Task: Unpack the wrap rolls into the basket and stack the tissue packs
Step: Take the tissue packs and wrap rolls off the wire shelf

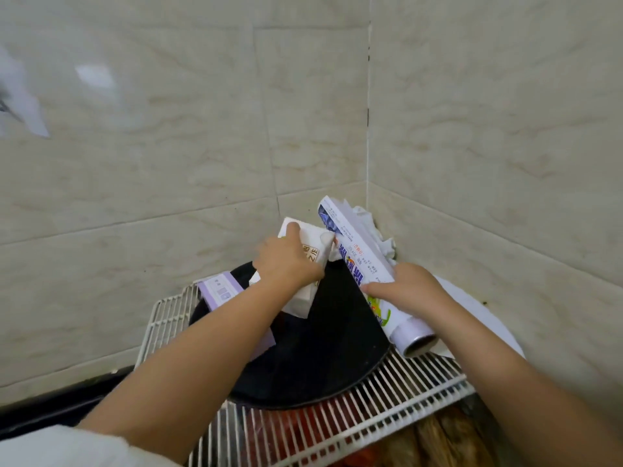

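Observation:
My left hand [286,261] grips a white tissue pack [312,251] with tan print, held tilted above a black round pan [313,352]. My right hand [408,288] holds a wrap roll [409,335] that sticks out of the lower end of its long white and blue box [350,244]; the box points up toward the wall corner. The roll's hollow core end faces me. A lilac and white tissue pack [220,291] lies on the pan's left side, partly under my left forearm. No basket for the rolls is in view.
A white wire rack [387,396] carries the pan, with reddish and brown items below it. Crumpled white paper [371,230] sits in the tiled wall corner. A white plate edge [472,308] shows behind my right arm. A dark counter edge [50,402] runs at lower left.

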`<action>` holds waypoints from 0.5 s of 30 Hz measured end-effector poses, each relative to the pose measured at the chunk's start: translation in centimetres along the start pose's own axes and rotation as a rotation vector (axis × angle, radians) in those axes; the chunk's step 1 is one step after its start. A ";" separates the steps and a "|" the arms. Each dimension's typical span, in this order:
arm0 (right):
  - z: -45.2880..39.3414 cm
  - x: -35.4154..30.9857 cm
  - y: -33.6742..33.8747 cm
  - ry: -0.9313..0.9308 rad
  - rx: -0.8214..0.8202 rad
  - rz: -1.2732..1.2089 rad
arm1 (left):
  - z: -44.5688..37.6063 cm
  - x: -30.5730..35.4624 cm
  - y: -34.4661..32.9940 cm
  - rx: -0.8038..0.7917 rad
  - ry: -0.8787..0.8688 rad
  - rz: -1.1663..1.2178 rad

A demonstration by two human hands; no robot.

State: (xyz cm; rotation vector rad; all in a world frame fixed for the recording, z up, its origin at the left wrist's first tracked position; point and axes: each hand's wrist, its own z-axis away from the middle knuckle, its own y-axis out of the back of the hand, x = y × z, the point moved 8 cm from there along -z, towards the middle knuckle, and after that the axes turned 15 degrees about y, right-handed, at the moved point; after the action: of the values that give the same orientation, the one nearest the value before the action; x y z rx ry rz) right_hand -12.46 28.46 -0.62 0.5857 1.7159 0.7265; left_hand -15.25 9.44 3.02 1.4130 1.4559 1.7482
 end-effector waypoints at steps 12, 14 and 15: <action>9.1 -21.4 -8.8 0.295 0.013 -0.039 | 8.1 -19.5 17.4 0.256 0.112 0.072; 11.7 -25.9 -12.9 0.333 -0.048 -0.046 | 10.4 -26.3 19.2 0.214 0.201 0.141; 13.1 -28.0 -15.1 0.349 -0.081 -0.057 | 11.6 -29.9 19.9 0.183 0.255 0.198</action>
State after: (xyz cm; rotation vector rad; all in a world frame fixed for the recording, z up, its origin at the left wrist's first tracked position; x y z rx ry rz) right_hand 6.96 0.57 4.55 0.3665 2.0033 0.8920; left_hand 11.14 -17.10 7.86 1.5136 1.6948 2.0233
